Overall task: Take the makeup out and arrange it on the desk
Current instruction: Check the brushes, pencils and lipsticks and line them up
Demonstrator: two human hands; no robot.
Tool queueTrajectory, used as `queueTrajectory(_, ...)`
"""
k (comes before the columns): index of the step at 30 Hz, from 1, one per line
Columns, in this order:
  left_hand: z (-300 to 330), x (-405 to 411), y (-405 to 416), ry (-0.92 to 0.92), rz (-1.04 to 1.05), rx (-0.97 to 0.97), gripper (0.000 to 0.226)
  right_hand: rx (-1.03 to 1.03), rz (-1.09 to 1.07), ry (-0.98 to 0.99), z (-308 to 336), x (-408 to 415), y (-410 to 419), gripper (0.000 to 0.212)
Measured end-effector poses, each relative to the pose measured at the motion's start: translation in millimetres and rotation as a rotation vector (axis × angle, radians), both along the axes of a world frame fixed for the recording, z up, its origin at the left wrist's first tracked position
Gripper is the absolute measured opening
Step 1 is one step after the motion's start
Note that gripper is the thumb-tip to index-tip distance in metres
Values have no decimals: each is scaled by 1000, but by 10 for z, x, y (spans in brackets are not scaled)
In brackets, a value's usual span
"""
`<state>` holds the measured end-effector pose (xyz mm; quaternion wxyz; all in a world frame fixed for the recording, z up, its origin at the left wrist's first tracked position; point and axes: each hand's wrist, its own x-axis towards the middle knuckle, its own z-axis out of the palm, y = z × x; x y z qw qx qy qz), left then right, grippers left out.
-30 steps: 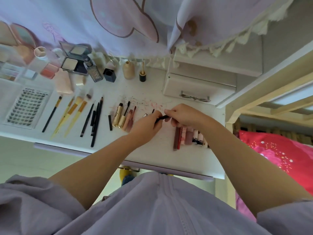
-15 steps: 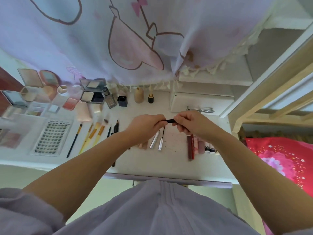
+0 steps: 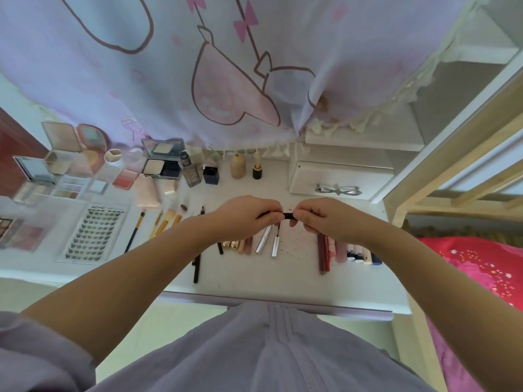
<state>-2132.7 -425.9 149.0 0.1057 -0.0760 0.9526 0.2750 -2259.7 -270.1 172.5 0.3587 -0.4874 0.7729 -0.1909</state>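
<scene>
— Where does the view sit?

— On my head, one wide-angle camera, looking forward and steeply down past my chest at the tabletop (image 3: 283,281).

— How close is it?

— Near: my forearms run up from the lower corners and my left hand (image 3: 243,219) and right hand (image 3: 325,219) meet at mid-frame above the tabletop.

— What else does it take in?

— The curtain (image 3: 226,66) across the top, and the bed (image 3: 481,267) at the right edge. The edges bend with the lens.

— A second view?

— None, so nothing overlaps.
</scene>
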Motion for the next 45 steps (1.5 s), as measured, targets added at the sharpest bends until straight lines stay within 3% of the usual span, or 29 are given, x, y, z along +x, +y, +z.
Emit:
queueTrajectory(4,-41,31,-48,-33,-81,-168,22,120,110,8,42,-58,38,26)
queueTrajectory(8,-157,300,-375,-129,102,-200,27,138,-23,65,-89,-421,300,33)
queueTrajectory(14,-565,-152,154,-189,364,328,23,186,-167,-124,-549,-285,84,19)
queueTrajectory(19,-969,-389,449,-374,509,466,24,342,-356,-203,-1014,-164,68,20)
queueTrajectory(27,-1251,-600,503,-405,508,47,33,352,-494,-37,-1301,16,-89,31)
queueTrajectory(37,-1275,-543,450,-404,460,-108,28,340,-410,40,-1449,53,-332,16)
queueTrajectory(45,-1304,-467,353,-336,477,-90,28,317,-400,74,-1449,-40,-348,31)
